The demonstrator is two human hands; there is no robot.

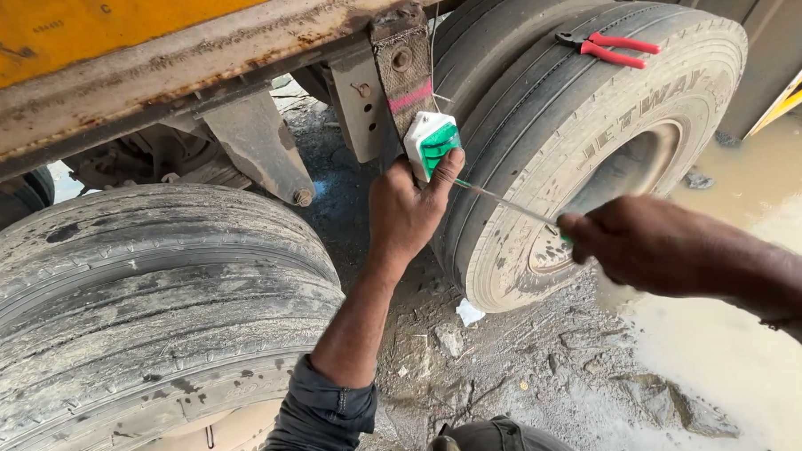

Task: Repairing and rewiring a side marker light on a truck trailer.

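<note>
Right forearm (798,302) cut off.

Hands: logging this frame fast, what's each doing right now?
Left hand: closed around the white-and-green lamp on the bracket.
Right hand: closed on a screwdriver, tip at the lamp.

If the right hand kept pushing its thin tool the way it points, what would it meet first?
Most likely the small white-and-green plastic lamp held by the left hand; the right hand aims its thin screwdriver straight there.
</note>
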